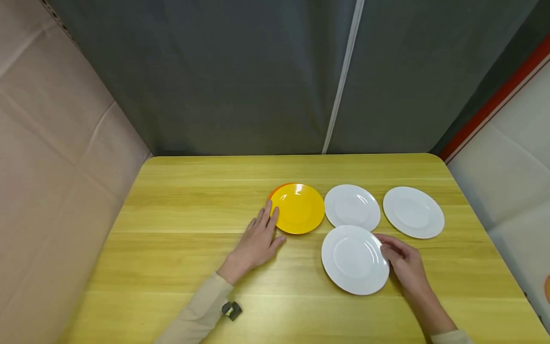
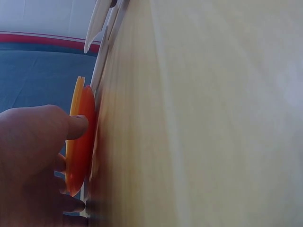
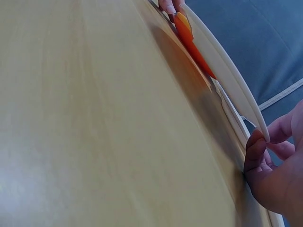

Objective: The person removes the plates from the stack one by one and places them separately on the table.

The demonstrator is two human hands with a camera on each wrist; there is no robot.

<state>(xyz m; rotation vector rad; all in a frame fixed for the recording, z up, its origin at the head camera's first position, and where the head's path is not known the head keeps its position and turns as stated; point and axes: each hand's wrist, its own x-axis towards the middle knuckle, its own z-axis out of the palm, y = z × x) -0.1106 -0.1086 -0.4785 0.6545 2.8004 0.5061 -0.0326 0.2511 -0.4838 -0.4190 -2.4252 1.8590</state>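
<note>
My right hand pinches the right rim of a white plate. In the right wrist view that plate is tilted and raised off the table. A yellow plate lies on top of an orange plate, of which only a sliver shows in the head view; more of the orange plate appears in the left wrist view. With fingers fairly straight, my left hand touches the left side of these stacked plates.
Behind the held plate lies a white plate, close to the yellow one. Another white plate is farther right. All rest on a wooden table, with a dark grey curtain along its back edge.
</note>
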